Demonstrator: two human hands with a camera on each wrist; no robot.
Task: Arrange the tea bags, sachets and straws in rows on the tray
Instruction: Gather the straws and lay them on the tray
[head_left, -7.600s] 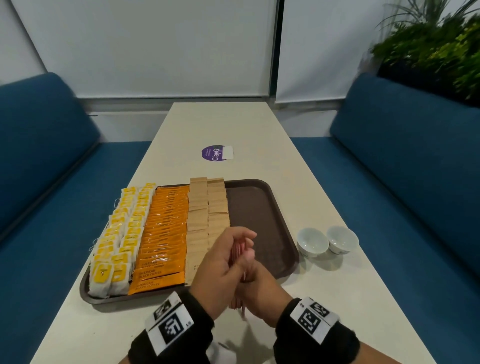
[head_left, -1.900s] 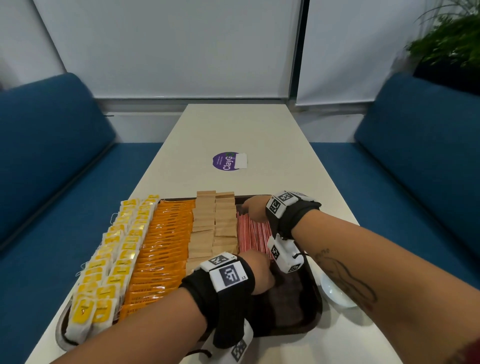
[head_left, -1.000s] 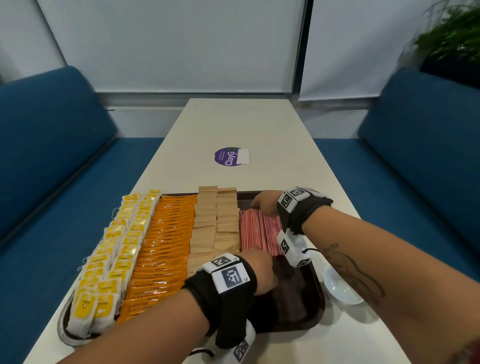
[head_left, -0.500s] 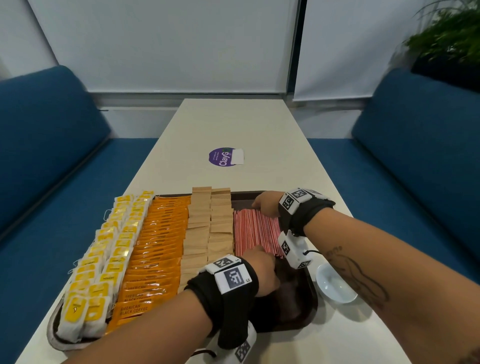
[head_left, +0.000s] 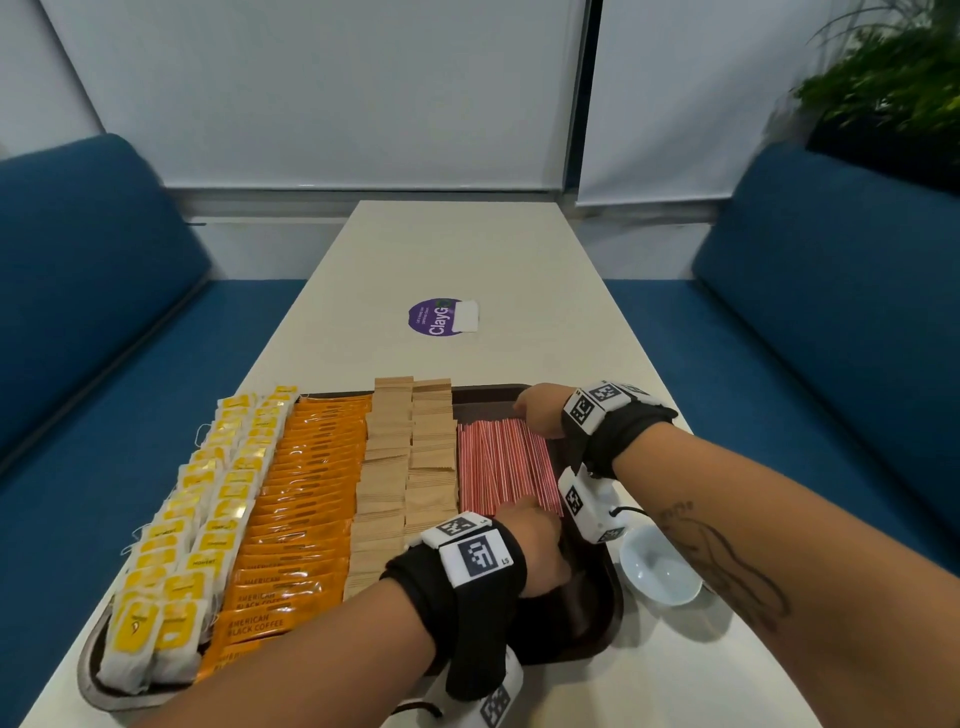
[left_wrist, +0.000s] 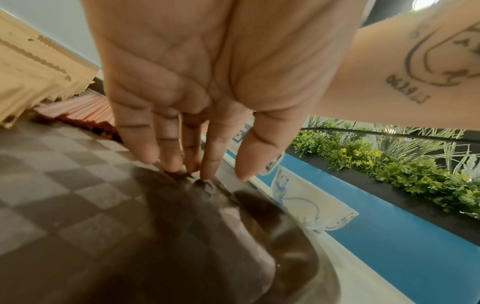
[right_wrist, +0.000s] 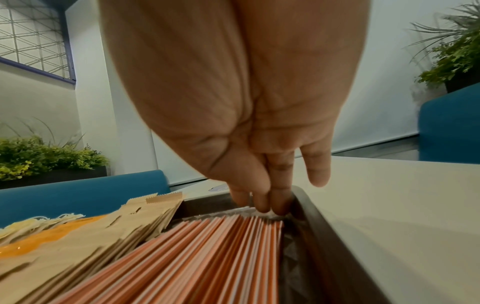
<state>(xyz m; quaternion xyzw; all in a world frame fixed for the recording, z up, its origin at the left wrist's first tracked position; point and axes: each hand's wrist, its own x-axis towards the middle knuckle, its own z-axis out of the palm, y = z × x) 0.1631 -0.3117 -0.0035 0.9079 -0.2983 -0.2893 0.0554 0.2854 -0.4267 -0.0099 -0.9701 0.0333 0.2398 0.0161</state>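
Observation:
A brown tray (head_left: 597, 613) holds rows of yellow tea bags (head_left: 202, 509), orange coffee sachets (head_left: 301, 499), tan paper sachets (head_left: 405, 467) and red-striped straws (head_left: 504, 467). My right hand (head_left: 537, 413) rests with straight fingers on the far ends of the straws (right_wrist: 207, 257), fingertips (right_wrist: 262, 206) touching them by the tray's far rim (right_wrist: 309, 207). My left hand (head_left: 535, 545) sits at the straws' near ends; its straight fingers (left_wrist: 182, 156) point down and touch the tray floor (left_wrist: 64, 185). Neither hand grips anything.
A small white cup (head_left: 657, 571) stands on the table just right of the tray, under my right forearm. A purple round sticker (head_left: 439, 317) lies further up the table (head_left: 467, 249). Blue benches flank both sides; plants (head_left: 893, 88) stand behind the right bench.
Earlier both hands held the bundle of straws above the table; the straws now lie in a row on the tray. In the last second the hands have barely shifted at the row's ends.

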